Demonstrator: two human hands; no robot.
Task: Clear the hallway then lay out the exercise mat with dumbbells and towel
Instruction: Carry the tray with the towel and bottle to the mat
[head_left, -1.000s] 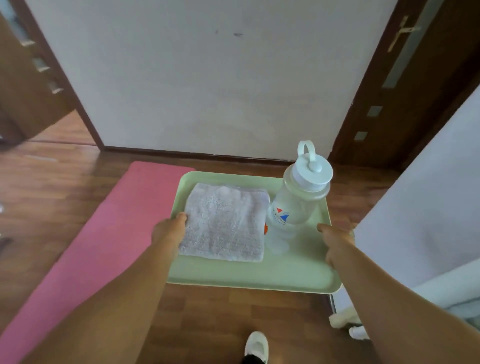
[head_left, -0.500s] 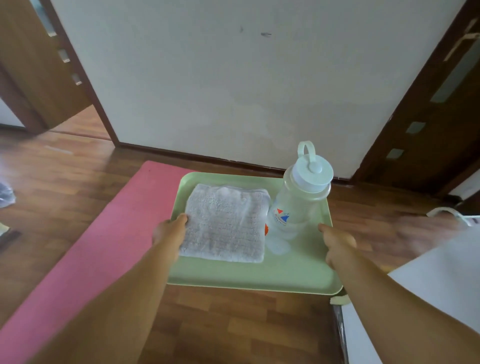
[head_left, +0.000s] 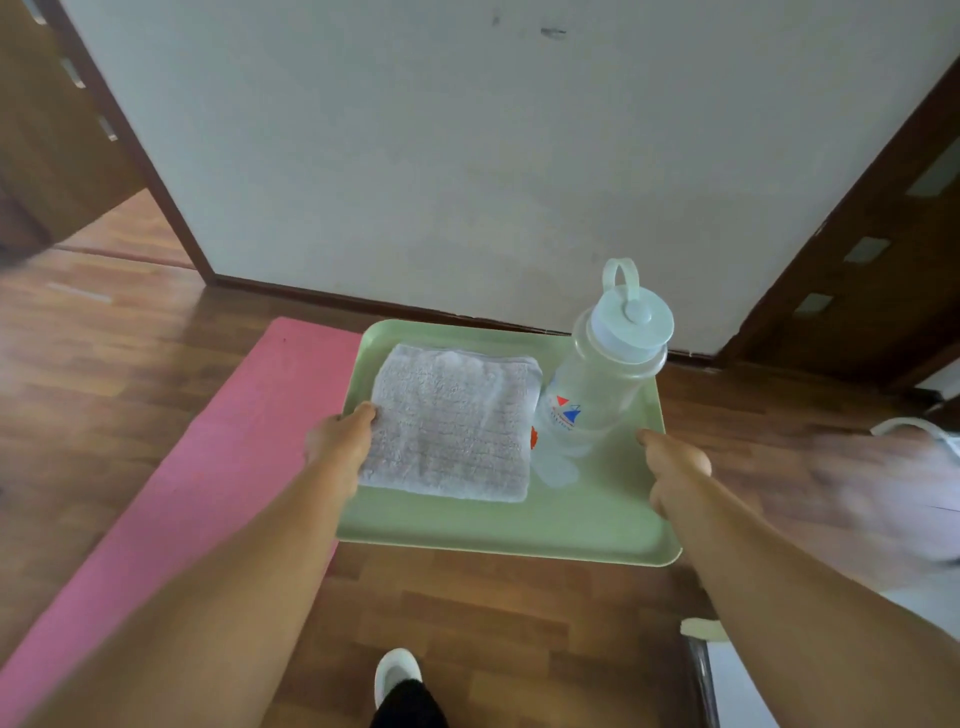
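Left hand (head_left: 340, 441) and right hand (head_left: 670, 465) grip the stiff tray (head_left: 519, 525) edges; soft towel (head_left: 452, 421) stable, tall bottle (head_left: 597, 384) likely topples.

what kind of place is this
Most likely a hallway in a home: wood-look floor, a plain white wall with a dark baseboard, and dark wooden doors on both sides. A pink mat lies on the floor.
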